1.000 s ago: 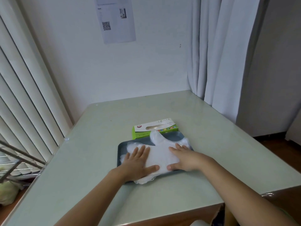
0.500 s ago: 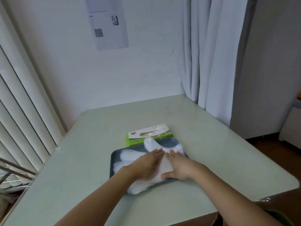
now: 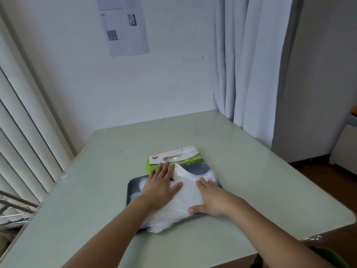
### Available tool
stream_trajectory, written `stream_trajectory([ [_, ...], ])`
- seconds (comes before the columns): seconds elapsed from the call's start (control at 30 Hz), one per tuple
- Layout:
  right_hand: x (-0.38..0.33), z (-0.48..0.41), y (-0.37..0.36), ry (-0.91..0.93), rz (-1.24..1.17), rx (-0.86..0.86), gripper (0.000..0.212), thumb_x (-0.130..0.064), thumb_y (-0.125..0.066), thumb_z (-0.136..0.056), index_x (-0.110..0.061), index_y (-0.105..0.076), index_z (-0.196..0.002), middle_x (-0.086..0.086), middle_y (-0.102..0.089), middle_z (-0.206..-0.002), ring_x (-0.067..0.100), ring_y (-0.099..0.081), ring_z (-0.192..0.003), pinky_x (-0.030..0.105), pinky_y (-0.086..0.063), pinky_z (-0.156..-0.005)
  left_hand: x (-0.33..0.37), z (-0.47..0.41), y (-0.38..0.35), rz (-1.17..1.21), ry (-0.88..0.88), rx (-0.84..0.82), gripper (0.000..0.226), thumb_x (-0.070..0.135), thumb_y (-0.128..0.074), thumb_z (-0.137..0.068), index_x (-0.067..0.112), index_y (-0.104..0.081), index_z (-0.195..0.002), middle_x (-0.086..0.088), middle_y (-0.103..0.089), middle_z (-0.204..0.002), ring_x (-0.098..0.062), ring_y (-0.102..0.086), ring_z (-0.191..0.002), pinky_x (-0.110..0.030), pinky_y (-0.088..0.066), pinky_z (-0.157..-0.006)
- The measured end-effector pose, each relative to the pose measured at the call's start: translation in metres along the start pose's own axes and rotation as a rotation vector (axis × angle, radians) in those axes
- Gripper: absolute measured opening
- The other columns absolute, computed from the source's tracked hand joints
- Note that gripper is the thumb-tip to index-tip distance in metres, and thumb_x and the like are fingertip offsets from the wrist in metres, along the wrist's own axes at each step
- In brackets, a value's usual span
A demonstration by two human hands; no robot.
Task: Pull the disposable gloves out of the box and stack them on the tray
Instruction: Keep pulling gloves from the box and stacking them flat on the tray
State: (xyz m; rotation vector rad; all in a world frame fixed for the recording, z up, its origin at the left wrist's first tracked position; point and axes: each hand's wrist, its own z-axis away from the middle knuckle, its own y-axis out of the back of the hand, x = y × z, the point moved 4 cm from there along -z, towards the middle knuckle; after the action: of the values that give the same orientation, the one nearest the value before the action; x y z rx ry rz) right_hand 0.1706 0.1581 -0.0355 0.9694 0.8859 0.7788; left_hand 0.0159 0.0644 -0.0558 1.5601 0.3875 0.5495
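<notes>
Bench (image 3: 251,192): We see a pale green top with a glossy surface filling the lower half of the view, set into a corner of white walls.
Curtain (image 3: 249,74): It is light grey and hangs in folds at the bench's far right corner.
Blinds (image 3: 25,136): Their wide vertical slats run down the left side.
Paper sheet (image 3: 123,26): It is stuck on the far wall and carries a square code; the rest of the print is too small for us to read.
Tray (image 3: 130,190): This dark grey, shallow tray with rounded corners sits on the bench in front of the person. We can make out only its left rim and far right corner around what lies on it.
Gloves (image 3: 190,194): The thin, translucent white plastic gloves are piled flat on the tray and cover most of it. The pile's near edge spills over the tray's near rim onto the bench.
Box (image 3: 176,156): The green and white box lies flat just beyond the tray's far rim, with an oval slot in its top face. We cannot tell whether it touches the tray.
Left hand (image 3: 160,187): It is palm down with fingers spread, pressing the left part of the pile. Its fingertips reach close to the box.
Right hand (image 3: 214,201): It lies flat on the right part of the pile with fingers straight and thumb out at the near edge.
</notes>
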Motion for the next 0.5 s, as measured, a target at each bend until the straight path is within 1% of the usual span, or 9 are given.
stream_trajectory([
  [0.13,0.000,0.001,0.003,0.018,0.006,0.010,0.104,-0.061,-0.056,-0.085,-0.007,0.001,-0.152,0.004,0.006,-0.161,0.022,0.003,-0.148,0.038,-0.015,-0.119,-0.012,-0.001,0.010,-0.014,0.055,0.004,0.080,0.065,-0.020,-0.095,0.019,0.009,-0.153,0.002,0.013,-0.161,-0.017,0.016,-0.147,-0.035,0.010,-0.118],
  [0.2,0.001,0.001,0.008,0.022,-0.006,0.018,0.102,-0.061,-0.061,-0.081,-0.007,-0.011,-0.152,0.006,-0.006,-0.161,0.022,-0.011,-0.147,0.037,-0.024,-0.115,-0.018,-0.001,0.013,-0.016,0.068,0.002,0.077,0.060,-0.023,-0.098,0.018,0.008,-0.154,0.001,0.011,-0.161,-0.017,0.015,-0.148,-0.036,0.009,-0.119],
  [0.23,0.002,0.000,0.011,0.018,-0.014,0.021,0.096,-0.060,-0.063,-0.079,-0.007,-0.022,-0.149,0.006,-0.020,-0.157,0.022,-0.025,-0.142,0.035,-0.033,-0.109,-0.022,0.000,0.015,-0.012,0.077,-0.002,0.076,0.059,-0.023,-0.098,0.017,0.006,-0.154,0.000,0.010,-0.162,-0.016,0.014,-0.148,-0.036,0.008,-0.119],
  [0.3,0.005,-0.003,0.019,0.004,-0.057,0.032,0.070,-0.060,-0.065,-0.078,-0.012,-0.049,-0.127,0.005,-0.049,-0.132,0.018,-0.052,-0.111,0.026,-0.043,-0.080,-0.030,-0.001,0.017,-0.004,0.105,-0.022,0.076,0.058,-0.023,-0.099,0.014,0.003,-0.154,0.000,0.006,-0.162,-0.016,0.012,-0.148,-0.037,0.007,-0.119],
  [0.33,0.006,-0.004,0.024,0.009,-0.084,0.046,0.054,-0.060,-0.065,-0.078,-0.016,-0.057,-0.108,0.003,-0.056,-0.112,0.014,-0.055,-0.091,0.023,-0.040,-0.067,-0.036,-0.002,0.018,0.003,0.124,-0.040,0.075,0.057,-0.023,-0.099,0.013,0.003,-0.154,0.000,0.004,-0.162,-0.017,0.010,-0.149,-0.037,0.006,-0.119],
  [0.37,0.007,-0.005,0.030,0.023,-0.109,0.064,0.044,-0.061,-0.064,-0.079,-0.019,-0.058,-0.092,-0.001,-0.057,-0.097,0.010,-0.053,-0.079,0.022,-0.038,-0.062,-0.042,-0.003,0.020,0.022,0.142,-0.056,0.075,0.056,-0.023,-0.099,0.012,0.002,-0.154,-0.001,0.003,-0.162,-0.018,0.008,-0.149,-0.038,0.005,-0.119],
  [0.4,0.007,-0.006,0.038,0.045,-0.146,0.093,0.040,-0.061,-0.063,-0.080,-0.021,-0.060,-0.088,-0.004,-0.058,-0.093,0.009,-0.054,-0.079,0.023,-0.041,-0.066,-0.048,-0.005,0.023,0.051,0.165,-0.065,0.073,0.054,-0.023,-0.100,0.011,0.002,-0.154,-0.002,0.002,-0.162,-0.019,0.006,-0.149,-0.038,0.003,-0.119],
  [0.47,0.009,-0.011,0.056,0.075,-0.271,0.179,0.040,-0.055,-0.064,-0.082,-0.021,-0.068,-0.103,-0.008,-0.065,-0.103,0.009,-0.060,-0.094,0.026,-0.047,-0.085,-0.062,-0.008,0.031,0.090,0.202,-0.088,0.067,0.048,-0.022,-0.102,0.013,0.002,-0.154,-0.004,0.002,-0.162,-0.023,0.005,-0.149,-0.040,0.000,-0.119],
  [0.5,0.010,-0.014,0.066,0.094,-0.343,0.227,0.037,-0.050,-0.066,-0.083,-0.020,-0.069,-0.104,-0.009,-0.068,-0.104,0.008,-0.062,-0.097,0.026,-0.048,-0.090,-0.070,-0.010,0.034,0.090,0.220,-0.102,0.061,0.042,-0.021,-0.104,0.016,0.004,-0.154,-0.006,0.003,-0.162,-0.026,0.005,-0.149,-0.041,-0.001,-0.119],
])
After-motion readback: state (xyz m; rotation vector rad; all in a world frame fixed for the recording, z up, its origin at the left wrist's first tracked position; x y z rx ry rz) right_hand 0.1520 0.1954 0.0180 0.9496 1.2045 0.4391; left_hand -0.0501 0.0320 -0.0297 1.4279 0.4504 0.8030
